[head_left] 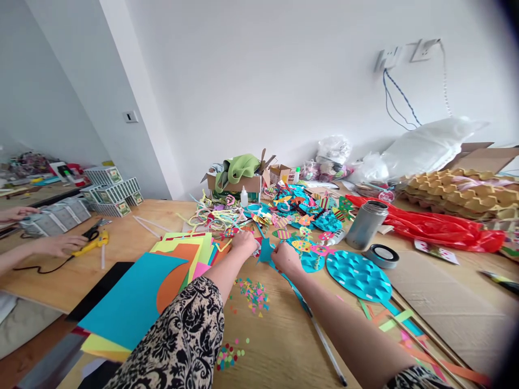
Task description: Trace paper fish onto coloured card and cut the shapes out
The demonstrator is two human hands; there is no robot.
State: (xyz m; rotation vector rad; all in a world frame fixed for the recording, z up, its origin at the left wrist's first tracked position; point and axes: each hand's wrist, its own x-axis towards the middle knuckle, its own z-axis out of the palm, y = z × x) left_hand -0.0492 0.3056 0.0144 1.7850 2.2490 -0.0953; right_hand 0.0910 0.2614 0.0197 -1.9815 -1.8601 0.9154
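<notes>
Both my hands are over the middle of the table, close together. My right hand has its fingers closed on a small piece of blue paper. To its left, my left hand is closed beside the same paper; what its fingers hold is hidden. Just right of my right hand lie a round blue paper and paper fish. A blue scalloped disc rests further right. Small confetti pieces are scattered below my hands.
Coloured sheets are stacked at the left. A metal flask stands at the right near red plastic. A pen lies in front. At the far left, another person's hand is near a yellow glue gun.
</notes>
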